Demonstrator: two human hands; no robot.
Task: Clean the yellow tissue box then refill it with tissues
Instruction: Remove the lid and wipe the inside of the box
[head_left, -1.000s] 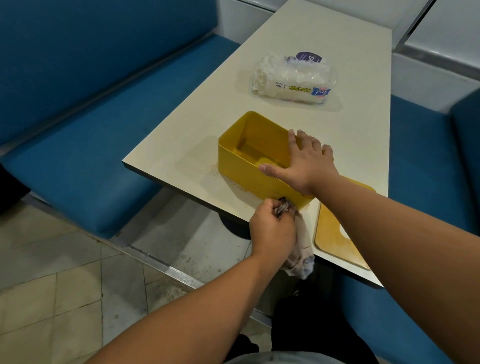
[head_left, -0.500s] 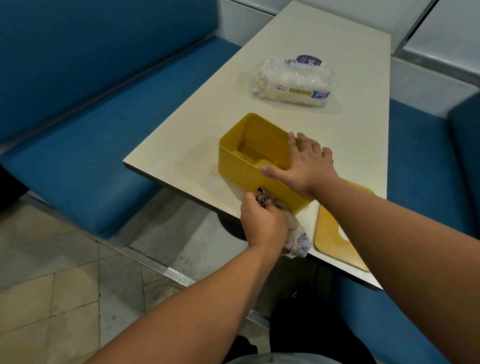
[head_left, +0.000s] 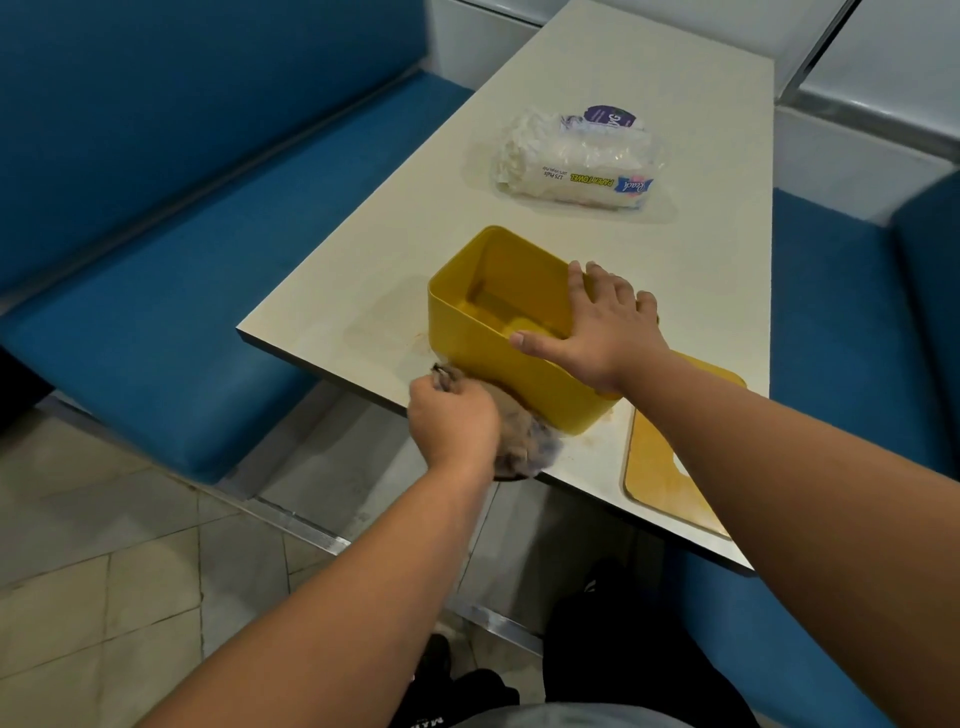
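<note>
Wiping the yellow box at the table's near edge

My left hand grips a bunched cloth against the near wall of the yellow tissue box; my right hand lies on its rim, fingers spread; the lid lies beside it, the tissue pack farther back

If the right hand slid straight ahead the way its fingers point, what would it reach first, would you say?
Probably the pack of paper towels. The right hand lies flat over the yellow tissue box, fingers aimed up the table; bare tabletop lies between, though depth is hard to judge.
</note>
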